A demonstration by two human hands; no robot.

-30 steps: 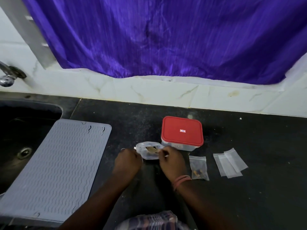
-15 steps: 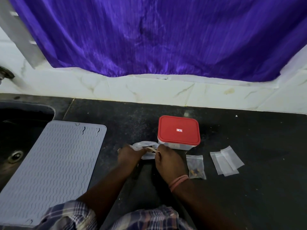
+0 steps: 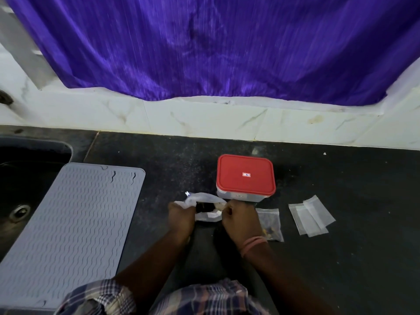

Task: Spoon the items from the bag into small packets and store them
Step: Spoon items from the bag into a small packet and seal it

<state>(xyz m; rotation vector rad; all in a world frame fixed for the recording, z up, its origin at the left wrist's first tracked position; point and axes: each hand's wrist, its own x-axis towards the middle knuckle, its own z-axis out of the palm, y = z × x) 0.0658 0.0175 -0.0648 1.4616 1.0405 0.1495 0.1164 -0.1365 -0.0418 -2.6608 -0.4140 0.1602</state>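
Left hand (image 3: 181, 218) and right hand (image 3: 239, 220) grip bag (image 3: 208, 206) (mouth spread) beside red-lidded container (image 3: 245, 176).

We see one small red-and-white label in the middle of the box's red lid (image 3: 245, 173), but we cannot read its print.

i see the crumpled clear plastic bag (image 3: 205, 206) on the black counter, mouth spread open, dark contents inside. a small clear packet with brown bits (image 3: 270, 223) lies flat to its right; three empty translucent packets (image 3: 311, 215) overlap farther right. a red-lidded clear box (image 3: 245, 176) sits closed behind.
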